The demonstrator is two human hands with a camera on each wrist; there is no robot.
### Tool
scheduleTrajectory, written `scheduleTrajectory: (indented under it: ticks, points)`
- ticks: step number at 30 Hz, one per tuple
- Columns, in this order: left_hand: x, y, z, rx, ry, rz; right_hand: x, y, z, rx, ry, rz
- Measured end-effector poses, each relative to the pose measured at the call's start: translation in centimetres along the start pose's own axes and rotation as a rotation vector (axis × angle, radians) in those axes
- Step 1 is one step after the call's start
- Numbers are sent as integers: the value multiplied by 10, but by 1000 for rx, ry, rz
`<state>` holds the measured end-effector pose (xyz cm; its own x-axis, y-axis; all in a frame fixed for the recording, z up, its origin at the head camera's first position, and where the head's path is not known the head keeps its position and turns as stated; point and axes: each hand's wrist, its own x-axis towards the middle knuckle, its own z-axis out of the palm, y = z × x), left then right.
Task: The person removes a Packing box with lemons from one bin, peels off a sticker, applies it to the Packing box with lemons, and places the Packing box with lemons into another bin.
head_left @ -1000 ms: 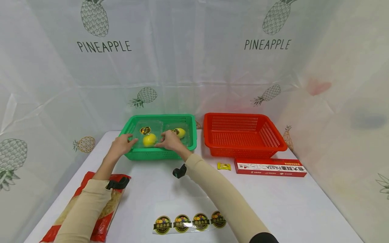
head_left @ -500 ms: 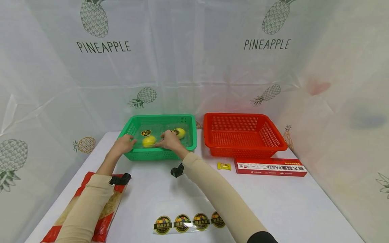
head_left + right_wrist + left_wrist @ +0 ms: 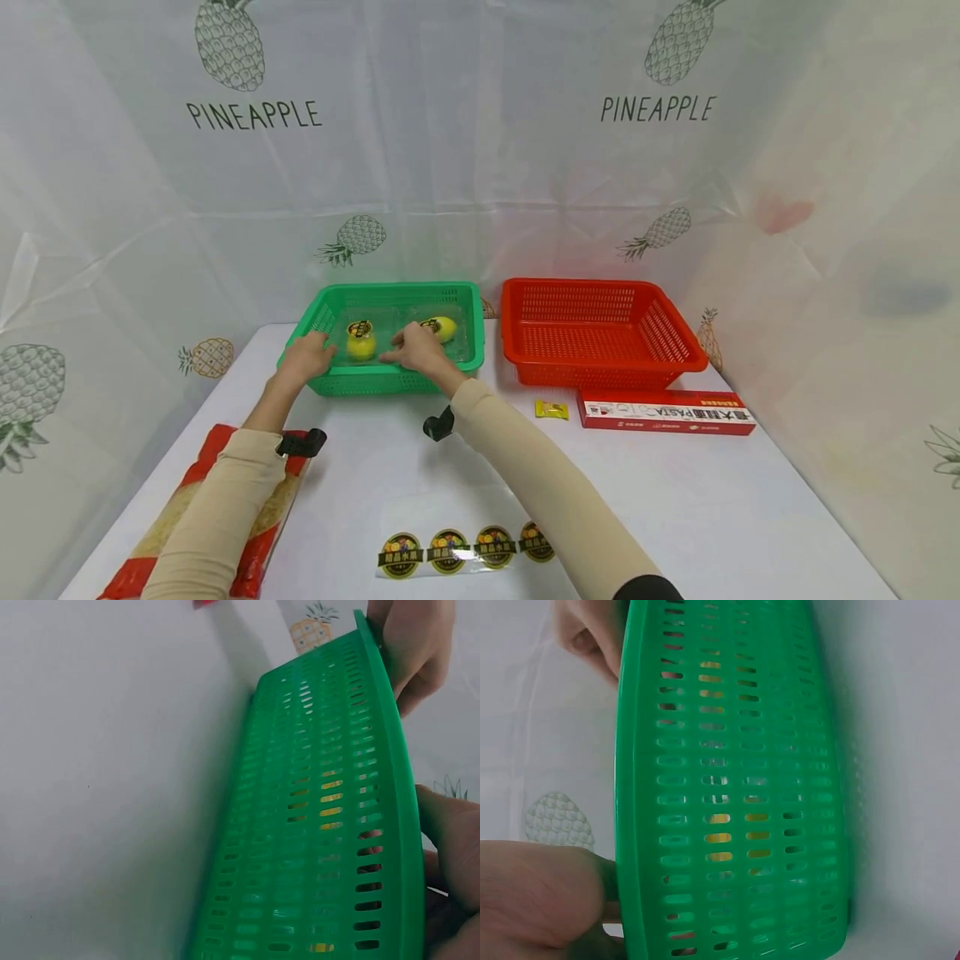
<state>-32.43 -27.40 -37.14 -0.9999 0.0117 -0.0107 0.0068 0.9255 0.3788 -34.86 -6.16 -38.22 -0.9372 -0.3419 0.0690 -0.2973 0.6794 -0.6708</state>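
A clear plastic box with a yellow lemon [image 3: 362, 347] inside and a round black-and-gold sticker [image 3: 360, 328] on top sits low in the left half of the green basket [image 3: 375, 383]. At its left side, my left hand [image 3: 306, 357] reaches over the basket's rim and holds the box's edge. From the right, my right hand [image 3: 418, 348] pinches the opposite side, thumb and fingers apart. Both wrist views show the fingers dipping behind the basket's slotted wall [image 3: 727, 765], so their tips are hidden there. A second boxed lemon [image 3: 442, 328] lies to the right in the same basket.
A red basket [image 3: 600, 375] stands right of the green one. Before it lie a small yellow packet [image 3: 551, 409] and a red pasta box [image 3: 667, 417]. A sticker sheet [image 3: 447, 551] is near the front, and a red-and-tan bag [image 3: 273, 500] lies under the left forearm.
The clear box has come down into the green basket between both hands. Its lemon has shifted slightly left, nearer the sticker. The second boxed lemon stays in place.
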Motion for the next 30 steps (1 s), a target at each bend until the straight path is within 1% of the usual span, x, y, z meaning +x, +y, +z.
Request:
scheduleTrajectory:
  ticks: [4, 7, 9, 12, 16, 18, 21, 23, 26, 30]
  points:
    - [-3, 3, 3, -26, 47, 43, -4, 3, -5, 38, -21, -42]
    - [-6, 7, 5, -38, 111, 89, -9, 6, -10, 67, -28, -80]
    - [-9, 9, 5, -42, 150, 119, -13, 8, -13, 60, -27, -108]
    - [-15, 13, 6, -37, 185, 156, -21, 11, -21, 27, -24, -150]
    - [-24, 22, 6, -27, 209, 212, -39, 14, -40, -28, -3, -215]
    - [-28, 27, 6, -16, 228, 243, -50, 16, -52, -42, 8, -260]
    - [-36, 34, 6, -5, 256, 291, -64, 24, -70, -38, 8, -301]
    - [-42, 38, 7, -1, 275, 323, -74, 31, -80, -36, 4, -305]
    - [-50, 44, 11, -16, 290, 370, -90, 44, -92, -39, 4, -281]
    - [-61, 51, 17, -45, 300, 425, -109, 62, -103, -85, 31, -247]
